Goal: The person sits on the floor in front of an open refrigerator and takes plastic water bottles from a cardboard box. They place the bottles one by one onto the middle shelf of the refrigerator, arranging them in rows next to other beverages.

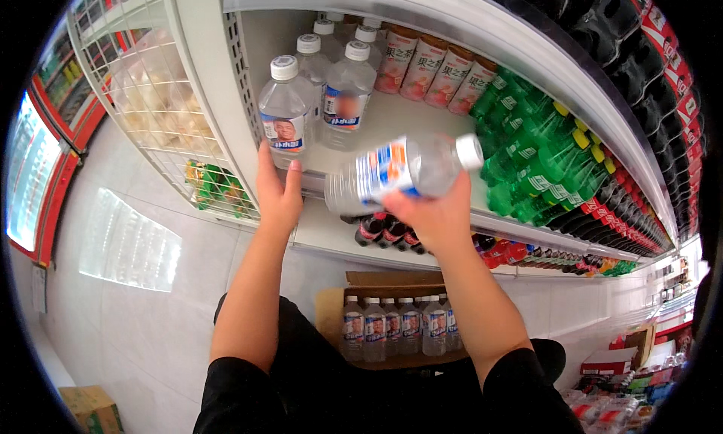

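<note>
At the shelf's front left corner, my left hand (278,199) has its thumb and fingers around the base of an upright clear plastic bottle (284,109) with a white cap and a printed label. My right hand (432,216) grips a second bottle (390,171) of the same kind, tilted nearly on its side, cap to the right, in front of the shelf edge. Behind the left one, several matching bottles (345,92) stand on the white shelf (421,120). Below my arms, an open cardboard box (395,291) holds several more of these bottles (375,329).
Pink drink cartons (426,70) and green plastic bottles (525,146) fill the shelf to the right. Dark cola bottles (390,231) occupy the lower shelf. A white wire rack (164,118) with bagged goods adjoins on the left. Drink packs (615,394) are stacked at lower right.
</note>
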`<state>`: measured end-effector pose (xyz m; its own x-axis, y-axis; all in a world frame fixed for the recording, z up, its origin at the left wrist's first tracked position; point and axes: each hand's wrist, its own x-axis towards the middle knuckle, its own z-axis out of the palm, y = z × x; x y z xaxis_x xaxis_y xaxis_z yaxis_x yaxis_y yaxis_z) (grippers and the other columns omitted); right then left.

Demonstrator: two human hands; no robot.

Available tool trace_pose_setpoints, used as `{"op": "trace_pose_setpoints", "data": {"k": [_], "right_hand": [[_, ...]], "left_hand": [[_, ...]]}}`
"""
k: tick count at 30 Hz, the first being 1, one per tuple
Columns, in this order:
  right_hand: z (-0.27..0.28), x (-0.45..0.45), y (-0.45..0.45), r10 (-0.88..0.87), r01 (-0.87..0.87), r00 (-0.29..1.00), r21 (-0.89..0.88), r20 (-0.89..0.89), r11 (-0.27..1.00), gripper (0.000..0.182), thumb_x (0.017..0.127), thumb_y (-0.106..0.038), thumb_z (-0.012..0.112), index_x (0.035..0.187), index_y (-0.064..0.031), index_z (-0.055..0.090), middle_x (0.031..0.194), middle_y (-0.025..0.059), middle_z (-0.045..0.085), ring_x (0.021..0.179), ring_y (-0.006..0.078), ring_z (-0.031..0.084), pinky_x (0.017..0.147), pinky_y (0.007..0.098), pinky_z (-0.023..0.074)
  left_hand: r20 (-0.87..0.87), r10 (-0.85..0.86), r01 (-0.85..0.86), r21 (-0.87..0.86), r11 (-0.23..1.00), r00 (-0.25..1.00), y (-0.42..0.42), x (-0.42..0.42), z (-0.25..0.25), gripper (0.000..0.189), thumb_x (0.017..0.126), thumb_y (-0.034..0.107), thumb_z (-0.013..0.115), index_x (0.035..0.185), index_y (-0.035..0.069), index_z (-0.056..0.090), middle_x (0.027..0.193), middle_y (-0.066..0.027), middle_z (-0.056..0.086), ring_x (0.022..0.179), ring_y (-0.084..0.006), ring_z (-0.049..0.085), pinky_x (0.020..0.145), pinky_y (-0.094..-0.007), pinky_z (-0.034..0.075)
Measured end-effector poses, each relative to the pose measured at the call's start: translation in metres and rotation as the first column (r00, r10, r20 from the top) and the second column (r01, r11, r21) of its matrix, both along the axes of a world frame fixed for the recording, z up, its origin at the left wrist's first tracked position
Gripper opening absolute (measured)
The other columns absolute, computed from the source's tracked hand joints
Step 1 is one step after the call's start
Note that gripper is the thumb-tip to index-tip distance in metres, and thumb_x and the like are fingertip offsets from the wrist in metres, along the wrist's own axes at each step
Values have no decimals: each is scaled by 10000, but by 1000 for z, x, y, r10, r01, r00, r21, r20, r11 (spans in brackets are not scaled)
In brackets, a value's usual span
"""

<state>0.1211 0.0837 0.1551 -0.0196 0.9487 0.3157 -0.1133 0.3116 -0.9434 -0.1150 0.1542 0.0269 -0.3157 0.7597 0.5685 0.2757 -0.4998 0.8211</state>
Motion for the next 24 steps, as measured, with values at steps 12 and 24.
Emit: {"op": "trace_pose_setpoints", "data": {"k": [12,24], "right_hand": [[-14,-61,60,-252,170,932,300,262,939,926,644,-201,991,1416,-35,509,1284,163,641,1141,287,665,915,408,563],[-47,-65,70,-611,137,611,693,503,708,938,893,-232,795,1588,53,233,1525,302,389,1328,462,471,1131,475,388]], "left_hand": [[23,-104,103,25,994,994,-11,1,19,646,1013,176,597,1543,-93,344,1453,-236,543,1346,-295,526,1138,-382,388],[54,-206,210,-70,975,977,-15,2,25,742,1025,128,583,1591,-129,179,1621,-275,333,1505,-323,349,1231,-405,264]]}}
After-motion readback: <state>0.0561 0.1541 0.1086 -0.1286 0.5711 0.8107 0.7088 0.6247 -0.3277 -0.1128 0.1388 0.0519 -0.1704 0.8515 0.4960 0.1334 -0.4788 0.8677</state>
